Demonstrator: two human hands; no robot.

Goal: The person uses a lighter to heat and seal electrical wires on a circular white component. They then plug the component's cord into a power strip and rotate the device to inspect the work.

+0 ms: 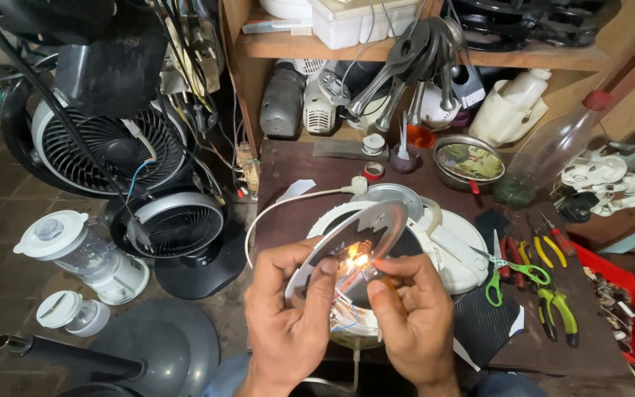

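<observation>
Over the white round appliance base, left hand grips the thin silver metal disc, right hand pinches a lit flame's small tool at its wires; next, judging by this, steady heat on the joint.

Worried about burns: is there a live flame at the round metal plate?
Lit: a bright orange flame glows against the metal plate, between both hands.

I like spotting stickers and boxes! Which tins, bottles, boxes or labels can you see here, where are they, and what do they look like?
Round tin: back of the bench, metal rim, green and yellow picture on its lid.
Plastic bottle: right of the tin, clear, tilted, red cap, no label showing.
White tub: top shelf, boxy, plain.
White jug: under the shelf, plain.
No screens or signs.
</observation>
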